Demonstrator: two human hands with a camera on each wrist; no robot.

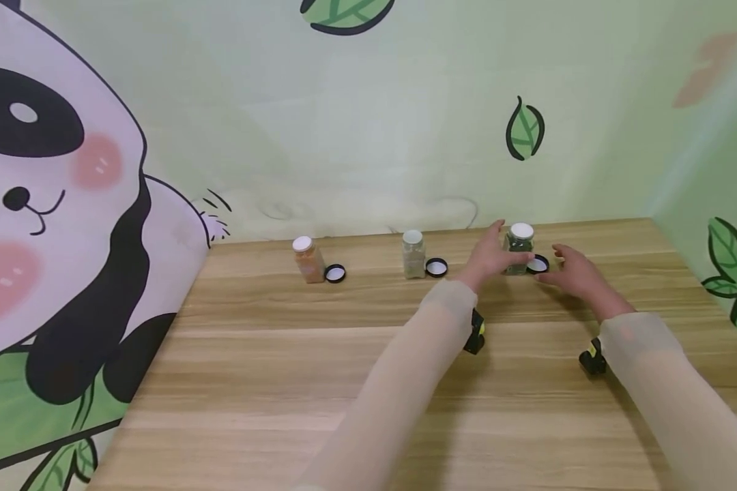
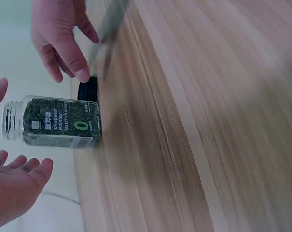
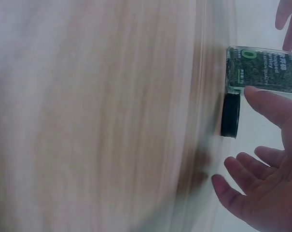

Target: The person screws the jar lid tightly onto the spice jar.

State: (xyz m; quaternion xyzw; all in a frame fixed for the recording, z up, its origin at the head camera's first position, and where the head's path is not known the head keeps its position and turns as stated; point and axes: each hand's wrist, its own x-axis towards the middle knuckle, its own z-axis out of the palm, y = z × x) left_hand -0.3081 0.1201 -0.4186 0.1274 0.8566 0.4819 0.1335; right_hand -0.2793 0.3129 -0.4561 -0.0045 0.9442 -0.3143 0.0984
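3 jars [image 1: 414,258], 3 black lids [image 1: 437,267] on tabletop [image 1: 270,395]. Head view: parsley jar [image 2: 59,121] at 3 o'clock, upright, clear glass, dark green flakes. Left hand [image 1: 491,260] at its 8, right hand [image 1: 577,276] at its 4; both hands' fingers extended, gripping nothing.

A wood-grain table [image 1: 239,382] spreads beneath the left hand [image 1: 490,259] and the right hand [image 1: 574,273]. Well to the left of the left hand stands an orange-filled jar [image 1: 310,264], a black-rimmed lid [image 1: 335,273] just beside it. Nearer that hand stands a pale jar [image 1: 414,260], with a second lid [image 1: 437,267] at its side. Behind both hands rises a light green wall [image 1: 405,136], showing a panda [image 1: 98,239] far to their left, a leaf [image 1: 524,133] above and leafy sprigs [image 1: 726,256] to their right.
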